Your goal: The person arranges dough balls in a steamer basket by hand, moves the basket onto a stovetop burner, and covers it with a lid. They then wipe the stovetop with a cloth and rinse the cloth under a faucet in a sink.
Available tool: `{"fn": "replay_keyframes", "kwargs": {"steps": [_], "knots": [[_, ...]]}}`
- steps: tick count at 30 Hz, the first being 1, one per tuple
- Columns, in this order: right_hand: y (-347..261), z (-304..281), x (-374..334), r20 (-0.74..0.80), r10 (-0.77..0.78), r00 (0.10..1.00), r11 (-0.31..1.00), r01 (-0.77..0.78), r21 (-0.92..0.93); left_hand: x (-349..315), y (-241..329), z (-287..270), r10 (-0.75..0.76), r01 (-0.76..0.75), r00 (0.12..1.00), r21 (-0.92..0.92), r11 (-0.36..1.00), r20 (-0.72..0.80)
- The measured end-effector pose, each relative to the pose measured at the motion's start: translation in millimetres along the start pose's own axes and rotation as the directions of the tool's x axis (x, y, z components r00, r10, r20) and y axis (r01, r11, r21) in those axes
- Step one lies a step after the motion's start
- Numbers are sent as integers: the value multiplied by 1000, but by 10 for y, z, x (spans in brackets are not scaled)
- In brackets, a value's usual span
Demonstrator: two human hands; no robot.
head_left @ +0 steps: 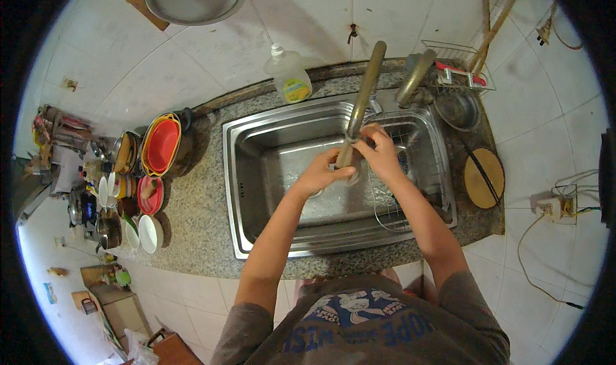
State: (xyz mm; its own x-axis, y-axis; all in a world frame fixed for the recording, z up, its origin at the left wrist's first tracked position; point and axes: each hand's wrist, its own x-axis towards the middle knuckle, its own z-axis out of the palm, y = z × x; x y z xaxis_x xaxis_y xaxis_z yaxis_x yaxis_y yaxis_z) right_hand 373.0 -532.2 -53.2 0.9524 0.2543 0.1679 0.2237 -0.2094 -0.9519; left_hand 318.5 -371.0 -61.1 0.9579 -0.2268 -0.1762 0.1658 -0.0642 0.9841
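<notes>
Both my hands meet over the steel sink [256, 191], just under the end of the brass-coloured faucet spout [367, 89]. Between them is a tan, tapered piece [345, 156]; I cannot tell whether it is joined to the spout. My left hand [324, 173] closes on its lower part, thumb pointing right. At its top, close to the spout's mouth, my right hand [380, 152] pinches with bent fingers. Something clear and shiny shows just below the hands, too blurred to name. A wire rack [388, 220] stands in the sink's right part, partly behind my right forearm.
A clear soap bottle [289, 76] stands behind the sink. Red and yellow basins [162, 145] and a white bowl [151, 233] crowd the left counter. To the right are a metal bowl [459, 110], a round wooden board [482, 179] and a wall socket with cords [557, 208].
</notes>
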Motion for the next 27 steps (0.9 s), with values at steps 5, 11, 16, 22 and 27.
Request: {"fn": "replay_keyframes", "kwargs": {"steps": [5,11,16,22,27], "knots": [[-481,-51,39,254,136,958,985,-104,-136,104,101,68,361,-271,926,474,838,-109],[35,-49,127,182,62,981,992,-80,93,127,177,70,80,-107,972,-116,987,-219],[-245,-274,64,603,375,704,926,-256,-276,110,270,134,-12,-122,963,-474,872,-271],[14,-426,-54,503,298,811,826,-484,290,45,392,36,-109,-138,954,-728,671,-281],[310,105,-61,306,554,774,262,-511,819,168,82,384,-14,66,971,215,974,-237]]}}
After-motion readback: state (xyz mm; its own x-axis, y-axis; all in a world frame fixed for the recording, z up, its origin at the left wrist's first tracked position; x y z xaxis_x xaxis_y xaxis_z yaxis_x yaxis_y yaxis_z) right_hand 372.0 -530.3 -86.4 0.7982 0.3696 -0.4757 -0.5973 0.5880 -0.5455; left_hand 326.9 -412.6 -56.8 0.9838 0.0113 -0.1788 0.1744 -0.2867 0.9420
